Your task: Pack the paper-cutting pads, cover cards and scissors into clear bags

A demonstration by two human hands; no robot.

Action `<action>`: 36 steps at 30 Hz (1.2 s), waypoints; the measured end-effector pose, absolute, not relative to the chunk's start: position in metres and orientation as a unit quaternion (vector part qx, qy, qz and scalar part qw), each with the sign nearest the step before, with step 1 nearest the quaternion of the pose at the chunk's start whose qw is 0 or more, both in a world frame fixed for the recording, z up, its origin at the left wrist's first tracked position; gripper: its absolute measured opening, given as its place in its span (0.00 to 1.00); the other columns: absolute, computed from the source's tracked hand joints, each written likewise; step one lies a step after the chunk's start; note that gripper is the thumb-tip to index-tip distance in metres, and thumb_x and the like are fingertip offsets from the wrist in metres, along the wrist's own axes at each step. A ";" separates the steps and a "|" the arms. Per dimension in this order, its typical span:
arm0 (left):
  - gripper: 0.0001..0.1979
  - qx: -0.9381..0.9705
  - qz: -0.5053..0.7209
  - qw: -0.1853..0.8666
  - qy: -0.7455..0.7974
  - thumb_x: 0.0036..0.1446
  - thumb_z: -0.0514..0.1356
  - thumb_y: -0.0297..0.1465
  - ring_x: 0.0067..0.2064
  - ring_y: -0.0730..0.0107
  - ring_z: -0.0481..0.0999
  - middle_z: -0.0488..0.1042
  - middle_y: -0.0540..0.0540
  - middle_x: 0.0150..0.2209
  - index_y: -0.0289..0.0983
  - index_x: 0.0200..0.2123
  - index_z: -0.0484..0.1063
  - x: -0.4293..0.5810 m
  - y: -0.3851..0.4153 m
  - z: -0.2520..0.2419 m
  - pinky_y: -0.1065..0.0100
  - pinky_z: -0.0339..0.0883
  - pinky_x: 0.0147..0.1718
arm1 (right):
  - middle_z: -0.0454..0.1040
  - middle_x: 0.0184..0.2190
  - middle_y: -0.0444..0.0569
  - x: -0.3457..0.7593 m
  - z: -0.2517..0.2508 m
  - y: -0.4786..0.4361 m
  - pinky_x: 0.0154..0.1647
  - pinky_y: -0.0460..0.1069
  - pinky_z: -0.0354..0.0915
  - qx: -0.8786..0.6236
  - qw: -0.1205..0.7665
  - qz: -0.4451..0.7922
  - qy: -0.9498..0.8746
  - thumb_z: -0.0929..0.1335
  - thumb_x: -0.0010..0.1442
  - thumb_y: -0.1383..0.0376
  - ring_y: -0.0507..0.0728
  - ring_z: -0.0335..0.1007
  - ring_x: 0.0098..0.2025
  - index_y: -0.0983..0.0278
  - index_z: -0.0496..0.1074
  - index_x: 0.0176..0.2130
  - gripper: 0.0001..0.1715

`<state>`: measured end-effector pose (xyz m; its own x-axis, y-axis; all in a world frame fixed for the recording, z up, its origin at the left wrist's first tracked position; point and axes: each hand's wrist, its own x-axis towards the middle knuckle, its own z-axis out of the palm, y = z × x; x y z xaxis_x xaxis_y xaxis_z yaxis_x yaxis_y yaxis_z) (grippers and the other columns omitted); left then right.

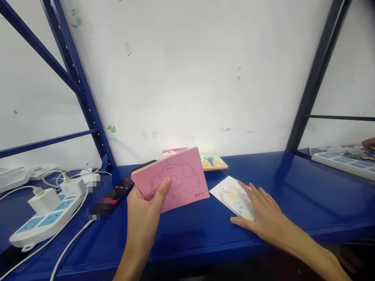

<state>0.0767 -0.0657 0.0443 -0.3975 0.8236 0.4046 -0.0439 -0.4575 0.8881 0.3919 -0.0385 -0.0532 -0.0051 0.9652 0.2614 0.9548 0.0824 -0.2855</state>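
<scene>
My left hand (149, 207) holds up a stack of paper sheets, its pink top sheet (187, 171) printed with an ambulance outline and small characters at the lower right corner. The thumb lies across the front, and the other fingers are hidden behind the stack. Over on the right, my right hand (260, 208) is open, thumb and fingers spread around the near right side of a white sheet (231, 195) with faint yellow and blue pictures. That sheet lies on the blue table (199, 234); whether the fingers touch it I cannot tell.
Behind the stack, a booklet with a scissors picture (213, 160) lies near the wall. To the left are a phone with a running timer (121, 187), a white power strip (47, 218), chargers and cables. Blue shelf posts (84, 93) rise beside the table. Another person's hand (368, 144) shows far right.
</scene>
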 end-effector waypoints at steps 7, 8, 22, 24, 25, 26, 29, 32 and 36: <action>0.28 0.430 0.711 0.344 0.437 0.51 0.74 0.39 0.53 0.48 0.82 0.83 0.39 0.49 0.36 0.53 0.77 0.087 -0.069 0.047 0.48 0.75 0.54 | 0.68 0.68 0.54 0.399 -0.040 -0.043 0.69 0.72 0.55 -0.624 0.267 0.081 -0.730 0.63 0.64 0.37 0.75 0.60 0.70 0.54 0.55 0.74 0.48; 0.28 0.428 0.708 0.356 0.436 0.51 0.74 0.40 0.53 0.48 0.82 0.83 0.38 0.49 0.35 0.54 0.77 0.087 -0.069 0.046 0.48 0.76 0.54 | 0.70 0.66 0.53 0.401 -0.041 -0.044 0.69 0.73 0.55 -0.627 0.277 0.082 -0.723 0.62 0.65 0.39 0.74 0.61 0.69 0.55 0.55 0.74 0.47; 0.30 0.373 0.657 0.495 0.428 0.52 0.75 0.38 0.54 0.48 0.81 0.82 0.36 0.53 0.35 0.56 0.76 0.097 -0.067 0.035 0.52 0.77 0.53 | 0.78 0.59 0.46 0.405 -0.047 -0.056 0.68 0.64 0.64 -0.484 0.413 -0.143 -0.758 0.60 0.75 0.60 0.64 0.69 0.65 0.53 0.60 0.70 0.26; 0.27 0.358 0.641 0.527 0.428 0.53 0.74 0.37 0.54 0.49 0.82 0.82 0.36 0.53 0.35 0.55 0.76 0.099 -0.066 0.032 0.53 0.77 0.54 | 0.77 0.60 0.47 0.403 -0.048 -0.056 0.68 0.62 0.64 -0.430 0.395 -0.192 -0.789 0.61 0.75 0.65 0.62 0.71 0.64 0.54 0.64 0.67 0.25; 0.27 0.350 0.633 0.541 0.429 0.54 0.74 0.36 0.54 0.49 0.82 0.82 0.36 0.53 0.35 0.55 0.76 0.100 -0.064 0.030 0.53 0.77 0.54 | 0.77 0.60 0.47 0.403 -0.049 -0.056 0.68 0.60 0.65 -0.414 0.395 -0.207 -0.794 0.61 0.74 0.67 0.61 0.73 0.63 0.54 0.65 0.66 0.24; 0.26 0.344 0.625 0.555 0.428 0.54 0.74 0.35 0.53 0.49 0.82 0.82 0.36 0.53 0.35 0.55 0.76 0.100 -0.063 0.029 0.54 0.77 0.54 | 0.77 0.60 0.48 0.402 -0.049 -0.057 0.68 0.60 0.65 -0.407 0.403 -0.216 -0.791 0.62 0.74 0.68 0.61 0.74 0.62 0.55 0.65 0.66 0.24; 0.26 0.337 0.607 0.576 0.431 0.54 0.75 0.34 0.52 0.49 0.83 0.83 0.36 0.52 0.35 0.54 0.76 0.101 -0.061 0.025 0.54 0.79 0.52 | 0.80 0.56 0.48 0.400 -0.050 -0.063 0.64 0.58 0.68 -0.412 0.453 -0.237 -0.754 0.64 0.72 0.71 0.60 0.77 0.58 0.56 0.68 0.64 0.25; 0.26 0.337 0.593 0.585 0.438 0.53 0.74 0.33 0.52 0.49 0.83 0.83 0.35 0.51 0.35 0.55 0.76 0.104 -0.061 0.023 0.54 0.78 0.52 | 0.83 0.50 0.46 0.396 -0.046 -0.070 0.57 0.56 0.71 -0.415 0.499 -0.263 -0.714 0.67 0.70 0.73 0.60 0.80 0.51 0.54 0.70 0.63 0.26; 0.25 0.320 0.574 0.614 0.437 0.54 0.74 0.32 0.53 0.49 0.83 0.83 0.34 0.51 0.33 0.55 0.76 0.112 -0.067 0.023 0.56 0.78 0.53 | 0.85 0.46 0.45 0.391 -0.037 -0.076 0.51 0.56 0.71 -0.401 0.529 -0.284 -0.691 0.67 0.68 0.75 0.60 0.82 0.45 0.53 0.74 0.58 0.24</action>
<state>0.1122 -0.0671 0.0228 -0.0405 0.9848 -0.1690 -0.4247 0.1361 0.8950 0.3907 -0.0764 -0.0369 -0.1172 0.2546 0.9599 0.8556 0.5166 -0.0326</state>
